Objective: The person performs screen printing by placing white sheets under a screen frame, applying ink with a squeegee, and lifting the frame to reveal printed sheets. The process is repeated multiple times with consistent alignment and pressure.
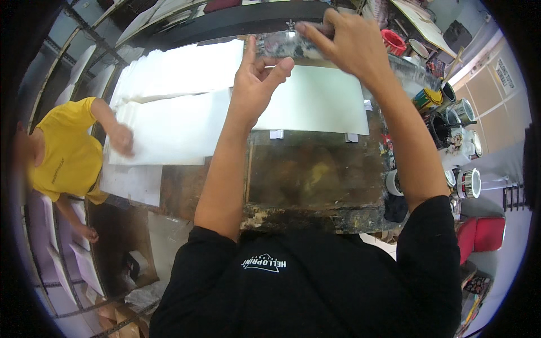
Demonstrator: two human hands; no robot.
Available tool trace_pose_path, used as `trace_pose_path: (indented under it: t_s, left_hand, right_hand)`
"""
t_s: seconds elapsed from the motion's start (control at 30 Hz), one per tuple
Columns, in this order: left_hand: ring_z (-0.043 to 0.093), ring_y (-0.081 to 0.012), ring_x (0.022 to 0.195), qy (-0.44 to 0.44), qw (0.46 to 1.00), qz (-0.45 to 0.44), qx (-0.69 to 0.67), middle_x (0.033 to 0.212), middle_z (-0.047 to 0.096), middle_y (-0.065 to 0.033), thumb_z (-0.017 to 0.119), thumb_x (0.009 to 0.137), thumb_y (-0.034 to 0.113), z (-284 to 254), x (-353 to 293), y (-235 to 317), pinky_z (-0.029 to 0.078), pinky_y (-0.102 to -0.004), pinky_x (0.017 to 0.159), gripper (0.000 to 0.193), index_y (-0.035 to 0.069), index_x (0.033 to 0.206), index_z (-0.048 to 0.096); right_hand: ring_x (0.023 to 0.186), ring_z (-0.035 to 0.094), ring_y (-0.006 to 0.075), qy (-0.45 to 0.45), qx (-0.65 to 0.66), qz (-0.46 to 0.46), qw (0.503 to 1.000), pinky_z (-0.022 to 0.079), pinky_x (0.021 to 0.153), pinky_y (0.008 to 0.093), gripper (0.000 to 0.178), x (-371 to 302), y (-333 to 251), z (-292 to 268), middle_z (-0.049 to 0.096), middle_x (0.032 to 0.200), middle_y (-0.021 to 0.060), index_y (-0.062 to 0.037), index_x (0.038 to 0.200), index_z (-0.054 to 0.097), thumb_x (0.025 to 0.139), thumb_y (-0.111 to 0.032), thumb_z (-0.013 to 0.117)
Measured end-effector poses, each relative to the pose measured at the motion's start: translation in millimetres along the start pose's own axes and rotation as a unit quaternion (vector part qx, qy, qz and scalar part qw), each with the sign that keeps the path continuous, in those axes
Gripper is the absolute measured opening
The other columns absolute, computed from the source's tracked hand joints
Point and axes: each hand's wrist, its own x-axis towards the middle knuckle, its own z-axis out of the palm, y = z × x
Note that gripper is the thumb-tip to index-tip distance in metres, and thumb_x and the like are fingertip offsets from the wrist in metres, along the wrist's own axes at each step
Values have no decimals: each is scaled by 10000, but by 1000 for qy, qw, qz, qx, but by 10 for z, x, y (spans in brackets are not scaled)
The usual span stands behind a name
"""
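Gripped from both ends: a long, paint-smeared squeegee [287,45], grey and streaked, blurred, at the far edge of a pale sheet [315,104] on the stained work table [304,180]. At far left, a co-worker in yellow [67,152], one hand on stacked white sheets [169,121]. Left hand [256,81] open, thumb and fingers pinching the blade's left end. Right hand [346,45] closed over its top. At right, paint cans [451,112] and a red cup [393,40].
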Motion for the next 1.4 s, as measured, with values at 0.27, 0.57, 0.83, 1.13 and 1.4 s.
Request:
trace_pose_path:
  t_s: [0.27,0.57,0.83,1.13,1.4]
  left_hand:
    - [711,-250,1006,-10,966,-101,237,1137,733,-160,985,640,506,-64,-727,-615,566,-356,901,1060,-20,1462,571]
    - [505,-266,986,-41,836,-37,547,1034,562,-89,849,591,771,-261,-1179,-1219,380,-420,930,1204,-47,1436,586]
    - [505,-258,960,-24,846,-11,532,997,557,-62,907,543,687,-289,-1205,-1252,374,-413,915,1183,16,1464,588]
    - [503,-219,796,-21,860,13,510,834,587,-37,878,589,703,-284,-1187,-1172,352,-386,852,1207,10,1514,530]
    - [496,-235,754,-10,868,33,496,767,572,-59,871,669,633,-253,-1221,-1152,369,-388,853,1127,-14,1518,509]
  right_hand:
    - [1092,605,379,-259,13,-7,966,493,885,524,447,-1056,-60,341,627,1113,167,-77,1253,601,833,-181,712]
    - [1018,659,296,-278,23,45,959,426,910,521,312,-1944,-361,639,689,1037,83,-133,1155,652,845,-125,692]
    - [994,683,315,-248,-47,62,966,435,876,572,228,-1003,395,1709,690,1039,71,-161,1102,621,876,-159,657]
    - [1089,701,355,-314,2,63,947,538,883,512,369,57,1232,2335,737,1149,135,-145,1239,664,898,-287,644]
    - [998,703,358,-296,-25,47,954,524,827,543,303,-827,530,1637,699,1040,137,-114,1148,628,879,-247,668]
